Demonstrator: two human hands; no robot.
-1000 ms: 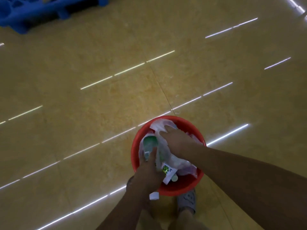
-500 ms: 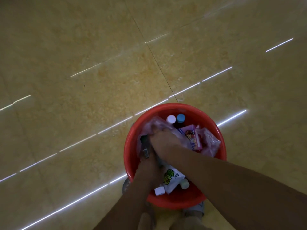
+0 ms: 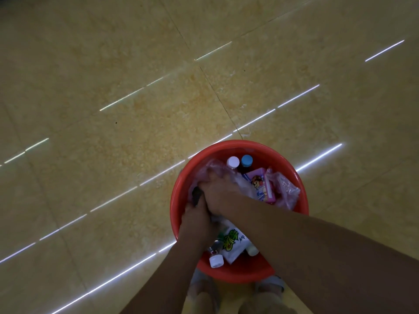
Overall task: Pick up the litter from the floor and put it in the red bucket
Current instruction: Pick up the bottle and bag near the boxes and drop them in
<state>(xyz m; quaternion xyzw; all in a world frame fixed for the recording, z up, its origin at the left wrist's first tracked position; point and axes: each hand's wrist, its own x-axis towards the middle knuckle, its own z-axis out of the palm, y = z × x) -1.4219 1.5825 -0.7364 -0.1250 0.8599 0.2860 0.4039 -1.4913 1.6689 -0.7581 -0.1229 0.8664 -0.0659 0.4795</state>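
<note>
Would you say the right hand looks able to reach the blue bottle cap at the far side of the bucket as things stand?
Probably yes. The blue bottle cap stands uncovered just beyond the right hand, inside the red bucket, with nothing over it. The hand would first have to let go of the plastic bag it presses down.

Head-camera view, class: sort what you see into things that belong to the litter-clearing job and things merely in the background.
Belonging to the job:
- round red plastic bucket
- crumpled clear plastic bag
- pink printed packet
- white and green wrapper
- left hand, right hand

Background:
- glossy yellow floor tiles
- grey shoes
</note>
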